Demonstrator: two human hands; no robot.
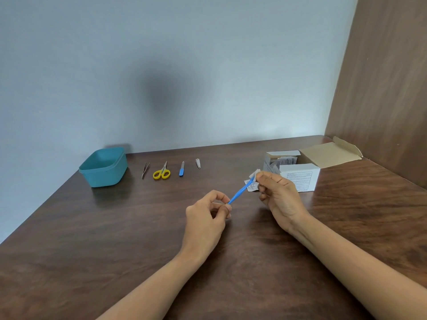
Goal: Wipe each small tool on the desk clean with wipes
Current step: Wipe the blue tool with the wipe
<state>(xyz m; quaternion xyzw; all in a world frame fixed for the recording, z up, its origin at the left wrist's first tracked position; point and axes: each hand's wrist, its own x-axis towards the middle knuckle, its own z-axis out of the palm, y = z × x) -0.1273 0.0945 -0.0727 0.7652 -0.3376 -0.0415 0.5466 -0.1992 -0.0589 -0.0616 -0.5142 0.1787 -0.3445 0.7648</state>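
My left hand [208, 211] pinches the near end of a slim blue plastic tool [239, 192] above the desk. Around the tool's far end, my right hand [276, 192] pinches a small white wipe [254, 173]. Further back on the desk lie, in a row, tweezers [145, 170], yellow-handled scissors [162, 172], a blue-handled nail file [181, 169] and a small nail clipper [198, 163].
A teal plastic tub [104, 167] stands at the back left of the wooden desk [115, 239]. An open white box of wipe sachets [298, 172] sits at the back right, with a torn sachet [251, 185] in front of it. A wooden panel [381, 88] closes the right side.
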